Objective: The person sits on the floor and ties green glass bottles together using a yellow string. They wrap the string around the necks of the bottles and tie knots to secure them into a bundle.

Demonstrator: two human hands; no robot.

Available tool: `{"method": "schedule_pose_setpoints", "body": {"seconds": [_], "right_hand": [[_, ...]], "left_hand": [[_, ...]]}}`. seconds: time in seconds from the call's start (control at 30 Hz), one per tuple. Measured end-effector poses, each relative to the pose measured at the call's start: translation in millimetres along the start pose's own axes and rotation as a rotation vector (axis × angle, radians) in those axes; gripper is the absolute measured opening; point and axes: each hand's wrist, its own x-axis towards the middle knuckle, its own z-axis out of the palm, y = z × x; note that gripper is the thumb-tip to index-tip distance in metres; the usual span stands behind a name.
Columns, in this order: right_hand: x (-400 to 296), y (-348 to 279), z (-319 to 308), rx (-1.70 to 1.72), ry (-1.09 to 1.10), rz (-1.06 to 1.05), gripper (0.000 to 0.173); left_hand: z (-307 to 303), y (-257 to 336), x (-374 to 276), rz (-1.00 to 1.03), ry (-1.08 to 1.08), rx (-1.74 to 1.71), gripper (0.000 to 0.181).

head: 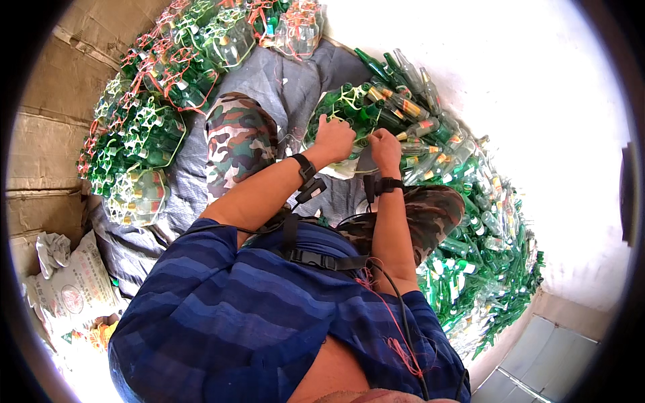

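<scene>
In front of me stands a round bundle of green glass bottles (342, 98), necks up, laced across the top with yellow-green twine (357, 90). My left hand (335, 137) is over the near side of the bundle, its fingers curled on the twine and its thumb raised. At the bundle's right edge, my right hand (386, 148) pinches a strand of the same twine between thumb and fingertips. The two hands are a short gap apart. My fingers hide part of the strand and some of the bottle necks.
Loose bottles (473, 196) are heaped along the white wall (494, 75) on the right. Tied bottle bundles (151, 126) line the left, beside cardboard (45, 151). Grey sheeting (189, 176) covers the floor. A printed sack (75, 287) lies at lower left. Red strings (398, 347) hang near my right side.
</scene>
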Motion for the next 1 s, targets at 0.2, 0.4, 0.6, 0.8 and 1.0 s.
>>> {"method": "schedule_pose_setpoints", "body": {"seconds": [0.2,0.4,0.6,0.8,1.0], "right_hand": [[0,30,26,0.142,0.009,0.048,0.023],[5,52,45,0.311,-0.041,0.138,0.024],[10,52,52,0.529,-0.176,0.307,0.021],[9,59,59,0.682,-0.163,0.397,0.021],[4,36,44,0.683,-0.216,0.376,0.029]], "left_hand": [[0,-3,1,0.003,-0.030,-0.019,0.019],[0,-4,-1,0.029,-0.025,-0.042,0.019],[2,-2,-4,0.028,-0.021,-0.019,0.019],[-13,-12,2,0.035,0.030,-0.221,0.017],[-29,-42,-5,-0.359,0.045,-0.305,0.039]]}}
